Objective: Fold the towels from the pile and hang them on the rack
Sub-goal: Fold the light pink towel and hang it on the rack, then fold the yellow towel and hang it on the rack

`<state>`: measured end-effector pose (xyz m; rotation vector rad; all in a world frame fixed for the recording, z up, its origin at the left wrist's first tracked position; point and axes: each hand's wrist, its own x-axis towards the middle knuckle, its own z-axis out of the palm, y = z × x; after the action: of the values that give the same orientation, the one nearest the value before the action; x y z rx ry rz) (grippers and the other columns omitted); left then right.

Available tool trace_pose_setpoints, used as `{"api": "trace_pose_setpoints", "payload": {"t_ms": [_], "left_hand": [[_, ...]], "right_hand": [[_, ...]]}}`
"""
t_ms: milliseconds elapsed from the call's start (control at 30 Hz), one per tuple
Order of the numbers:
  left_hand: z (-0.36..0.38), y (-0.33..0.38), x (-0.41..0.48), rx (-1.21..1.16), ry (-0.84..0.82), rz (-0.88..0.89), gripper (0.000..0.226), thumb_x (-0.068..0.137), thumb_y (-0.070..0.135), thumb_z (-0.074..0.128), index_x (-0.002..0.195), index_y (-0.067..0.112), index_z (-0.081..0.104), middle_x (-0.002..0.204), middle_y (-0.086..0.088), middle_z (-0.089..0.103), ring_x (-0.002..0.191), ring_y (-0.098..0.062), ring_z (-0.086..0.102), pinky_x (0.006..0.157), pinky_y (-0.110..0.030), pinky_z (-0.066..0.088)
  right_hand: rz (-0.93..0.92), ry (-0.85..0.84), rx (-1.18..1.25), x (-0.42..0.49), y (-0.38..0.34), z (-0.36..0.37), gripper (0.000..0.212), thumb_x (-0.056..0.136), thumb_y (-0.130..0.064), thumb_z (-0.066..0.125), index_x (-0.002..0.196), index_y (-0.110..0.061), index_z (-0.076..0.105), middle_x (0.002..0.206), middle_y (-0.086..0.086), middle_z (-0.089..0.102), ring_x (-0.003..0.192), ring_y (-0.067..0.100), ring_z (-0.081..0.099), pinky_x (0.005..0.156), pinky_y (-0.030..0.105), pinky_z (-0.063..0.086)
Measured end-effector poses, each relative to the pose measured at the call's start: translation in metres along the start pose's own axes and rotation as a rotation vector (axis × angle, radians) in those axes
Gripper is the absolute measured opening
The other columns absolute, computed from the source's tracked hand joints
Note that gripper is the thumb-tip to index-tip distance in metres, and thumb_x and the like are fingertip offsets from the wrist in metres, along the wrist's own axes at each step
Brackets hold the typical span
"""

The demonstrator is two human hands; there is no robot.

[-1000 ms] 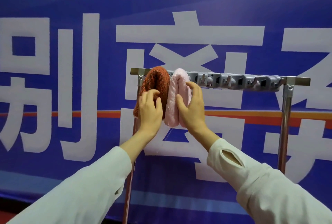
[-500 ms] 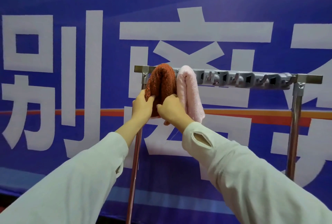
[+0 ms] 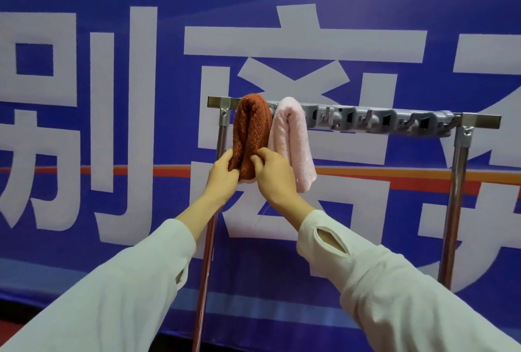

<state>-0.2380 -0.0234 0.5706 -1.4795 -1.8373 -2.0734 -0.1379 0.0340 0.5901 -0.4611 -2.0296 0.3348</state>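
Sleeves come in from 6 o'clock. Left hand (image 3: 222, 174) grips the rust towel (image 3: 251, 131) at its lower left edge. Right hand (image 3: 275, 175) pinches the lower right edge, fingers curled on cloth. The towel hangs folded over the rack (image 3: 366, 121) at its 9 o'clock end, pink towel (image 3: 293, 137) just beside at 3 o'clock. Likely soft, light, limp; best held by the bottom hems.

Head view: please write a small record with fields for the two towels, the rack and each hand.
rack: grey hook strip, right part holds nothing
rust towel: folded, draped over the rack's left end
pink towel: folded, draped just right of it
left hand: grips rust towel's lower left edge
right hand: pinches rust towel's lower right edge
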Motion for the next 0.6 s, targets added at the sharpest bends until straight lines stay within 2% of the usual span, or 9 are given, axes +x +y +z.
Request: {"api": "trace_pose_setpoints", "payload": {"t_ms": [100,167,267,367,433,500,600], "left_hand": [[0.001,0.006,-0.008,-0.146,-0.034,-0.057,0.052,0.093,-0.007,0.034,0.136,0.017,0.048,0.118,-0.006,0.063,0.104,-0.015,0.061,0.085,-0.023,0.052],[0.003,0.010,-0.012,-0.221,-0.040,-0.093,0.052,0.091,-0.007,0.030,0.133,0.016,0.050,0.114,-0.010,0.063,0.099,-0.017,0.061,0.083,-0.024,0.052],[0.004,0.008,-0.022,-0.224,-0.068,-0.133,0.055,0.092,-0.002,0.028,0.141,0.017,0.044,0.124,-0.007,0.061,0.116,-0.020,0.056,0.102,-0.034,0.044],[0.006,0.009,-0.039,-0.206,-0.029,-0.202,0.058,0.095,0.000,0.030,0.149,0.020,0.031,0.147,-0.006,0.042,0.133,-0.019,0.042,0.111,-0.037,0.035],[0.009,0.013,-0.054,-0.221,0.016,-0.242,0.056,0.097,0.000,0.031,0.149,0.019,0.029,0.151,-0.007,0.035,0.133,-0.016,0.039,0.112,-0.039,0.035],[0.013,0.019,-0.071,-0.242,0.051,-0.282,0.053,0.099,0.001,0.033,0.148,0.017,0.030,0.150,-0.007,0.037,0.130,-0.015,0.041,0.110,-0.039,0.038],[0.024,0.022,-0.101,-0.242,0.102,-0.356,0.050,0.096,-0.001,0.038,0.144,0.013,0.036,0.146,-0.006,0.041,0.125,-0.017,0.046,0.106,-0.038,0.042]], "right_hand": [[0.000,-0.050,-0.070,-0.011,0.001,0.003,0.012,0.098,-0.013,0.046,0.105,-0.010,0.055,0.098,0.008,0.060,0.083,0.023,0.059,0.069,0.034,0.048],[-0.006,-0.117,-0.109,-0.022,0.003,0.008,0.024,0.096,-0.005,0.046,0.118,-0.009,0.052,0.110,0.009,0.058,0.093,0.025,0.060,0.078,0.038,0.053],[0.009,-0.211,-0.039,-0.039,0.005,0.006,0.048,0.092,0.003,0.042,0.138,-0.013,0.040,0.128,0.009,0.052,0.105,0.026,0.058,0.088,0.041,0.052],[0.053,-0.298,-0.022,-0.054,0.008,-0.010,0.056,0.096,0.001,0.041,0.149,-0.013,0.027,0.147,0.008,0.040,0.121,0.027,0.051,0.100,0.035,0.044],[0.063,-0.327,-0.007,-0.065,0.011,-0.022,0.061,0.097,-0.002,0.043,0.153,-0.013,0.020,0.155,0.007,0.031,0.133,0.025,0.044,0.109,0.034,0.039],[0.075,-0.359,0.003,-0.081,0.016,-0.032,0.062,0.097,-0.005,0.046,0.153,-0.014,0.021,0.158,0.006,0.027,0.140,0.023,0.036,0.114,0.035,0.033],[0.086,-0.373,-0.005,-0.114,0.025,-0.049,0.058,0.096,-0.009,0.050,0.150,-0.015,0.030,0.153,0.005,0.036,0.136,0.022,0.040,0.110,0.032,0.034]]}}
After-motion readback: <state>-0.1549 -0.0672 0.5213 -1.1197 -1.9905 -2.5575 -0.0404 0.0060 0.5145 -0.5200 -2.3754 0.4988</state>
